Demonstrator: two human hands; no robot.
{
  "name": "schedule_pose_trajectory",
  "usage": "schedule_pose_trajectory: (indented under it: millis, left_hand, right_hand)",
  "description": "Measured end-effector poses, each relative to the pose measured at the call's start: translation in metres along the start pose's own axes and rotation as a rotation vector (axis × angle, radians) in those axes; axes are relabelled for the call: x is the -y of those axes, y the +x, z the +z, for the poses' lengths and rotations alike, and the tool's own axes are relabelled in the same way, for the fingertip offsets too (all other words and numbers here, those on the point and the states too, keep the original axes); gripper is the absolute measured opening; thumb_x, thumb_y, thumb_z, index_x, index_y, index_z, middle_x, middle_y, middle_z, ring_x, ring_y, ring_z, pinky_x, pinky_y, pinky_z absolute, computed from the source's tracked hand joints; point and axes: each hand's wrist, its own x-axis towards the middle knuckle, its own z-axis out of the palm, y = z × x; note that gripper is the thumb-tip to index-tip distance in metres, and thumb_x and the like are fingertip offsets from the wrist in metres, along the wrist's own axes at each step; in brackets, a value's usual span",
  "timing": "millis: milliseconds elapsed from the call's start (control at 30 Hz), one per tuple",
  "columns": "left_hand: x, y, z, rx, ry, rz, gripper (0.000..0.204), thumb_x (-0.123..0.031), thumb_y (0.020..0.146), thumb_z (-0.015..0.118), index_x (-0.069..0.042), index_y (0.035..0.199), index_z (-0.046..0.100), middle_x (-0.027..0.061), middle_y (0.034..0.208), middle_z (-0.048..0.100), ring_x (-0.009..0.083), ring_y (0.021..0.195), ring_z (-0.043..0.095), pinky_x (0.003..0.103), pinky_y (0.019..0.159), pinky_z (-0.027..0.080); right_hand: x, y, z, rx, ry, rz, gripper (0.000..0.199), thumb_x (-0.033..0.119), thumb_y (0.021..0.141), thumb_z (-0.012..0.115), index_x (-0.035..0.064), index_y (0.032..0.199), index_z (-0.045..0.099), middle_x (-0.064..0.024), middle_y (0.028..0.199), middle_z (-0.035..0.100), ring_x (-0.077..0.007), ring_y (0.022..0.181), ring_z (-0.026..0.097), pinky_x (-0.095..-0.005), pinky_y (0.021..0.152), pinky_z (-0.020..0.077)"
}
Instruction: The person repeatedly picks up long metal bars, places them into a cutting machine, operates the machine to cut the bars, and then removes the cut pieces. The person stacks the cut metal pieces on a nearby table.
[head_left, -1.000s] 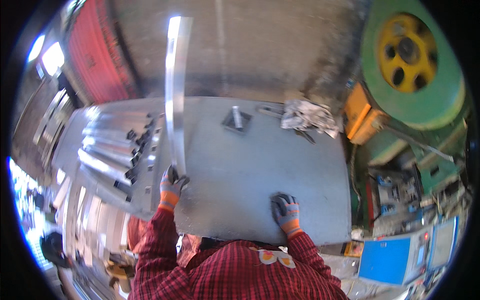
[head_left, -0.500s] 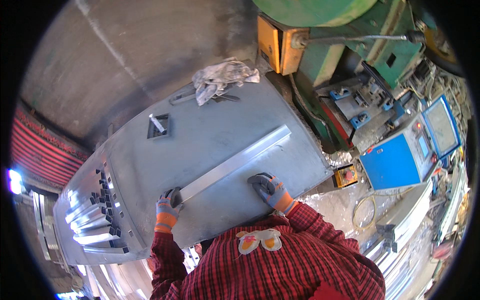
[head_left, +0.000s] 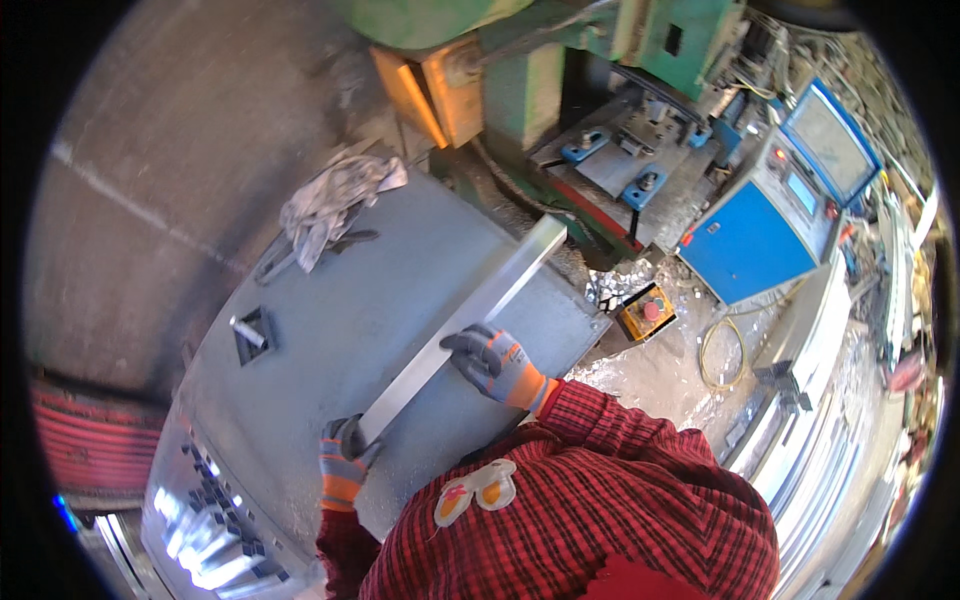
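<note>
Head view: a worker in a red plaid shirt handles a long metal strip (head_left: 470, 320) on a grey steel table (head_left: 330, 330) beside a green press (head_left: 600, 60).
Left hand: the gloved left hand (head_left: 343, 462) grips the strip's near end, fingers closed around it.
Right hand: the gloved right hand (head_left: 490, 360) grasps the strip near its middle, fingers wrapped over its edge.
Strip: it runs diagonally over the table, far end at the table's corner, pointing toward the press bed (head_left: 620, 160).
Step in hand: judging by the grip and angle, the strip is being carried toward the press.
Next move: lining the far end up with the blue clamps (head_left: 640, 185) calls for steady two-handed guidance.
Signs and boxes: a blue control cabinet (head_left: 770, 230) with a screen stands right of the press; a yellow box with a red button (head_left: 645, 312) sits on the floor below.
Also on the table: a crumpled rag (head_left: 330, 200), a small square block (head_left: 252, 335), stacked shiny pieces (head_left: 215, 520) at the near-left edge.
</note>
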Motion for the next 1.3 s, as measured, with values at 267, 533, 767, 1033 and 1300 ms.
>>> schedule_pose_trajectory:
  millis: [267, 533, 767, 1033, 1300]
  left_hand:
    - [-0.122, 0.124, 0.1, -0.016, 0.152, 0.179, 0.059, -0.037, 0.075, 0.084, -0.005, 0.12, 0.065, 0.0183, 0.117, 0.063, 0.039, 0.107, 0.059, 0.046, 0.093, 0.048]
    - [-0.157, 0.192, 0.149, 0.029, 0.197, 0.245, 0.063, -0.041, 0.075, 0.083, -0.003, 0.121, 0.063, 0.0179, 0.117, 0.061, 0.0397, 0.108, 0.056, 0.048, 0.093, 0.047]
    - [-0.158, 0.219, 0.157, 0.109, 0.174, 0.216, 0.059, -0.038, 0.075, 0.083, -0.006, 0.12, 0.063, 0.0194, 0.12, 0.056, 0.0409, 0.106, 0.056, 0.049, 0.091, 0.048]
    - [-0.144, 0.251, 0.138, 0.046, 0.27, 0.358, 0.056, -0.037, 0.076, 0.083, -0.007, 0.118, 0.063, 0.0174, 0.117, 0.057, 0.0392, 0.103, 0.056, 0.048, 0.091, 0.047]
    - [-0.162, 0.23, 0.144, 0.088, 0.299, 0.331, 0.058, -0.038, 0.077, 0.082, -0.005, 0.12, 0.062, 0.0202, 0.116, 0.058, 0.0404, 0.107, 0.056, 0.048, 0.092, 0.049]
  right_hand:
    - [-0.051, 0.023, -0.065, -0.506, -0.458, 0.12, 0.044, 0.021, 0.084, 0.07, 0.0162, 0.127, 0.062, -0.0173, 0.132, 0.054, -0.0419, 0.12, 0.049, -0.0515, 0.102, 0.0416]
    - [-0.116, 0.038, -0.099, -0.645, -0.537, 0.232, 0.041, 0.021, 0.082, 0.072, 0.0128, 0.121, 0.065, -0.0192, 0.138, 0.052, -0.044, 0.125, 0.047, -0.0513, 0.107, 0.0408]
    - [-0.143, 0.049, -0.11, -0.701, -0.501, 0.173, 0.034, 0.015, 0.083, 0.069, 0.0124, 0.117, 0.067, -0.0154, 0.134, 0.056, -0.0412, 0.122, 0.051, -0.0491, 0.105, 0.0431]
    - [-0.151, 0.063, -0.115, -0.699, -0.406, 0.145, 0.031, 0.013, 0.084, 0.069, 0.0127, 0.114, 0.067, -0.0139, 0.132, 0.058, -0.0404, 0.12, 0.053, -0.0476, 0.103, 0.0445]
    - [-0.158, 0.052, -0.116, -0.632, -0.486, 0.182, 0.036, 0.013, 0.083, 0.069, 0.0108, 0.118, 0.066, -0.0139, 0.134, 0.057, -0.0392, 0.12, 0.054, -0.0453, 0.103, 0.0463]
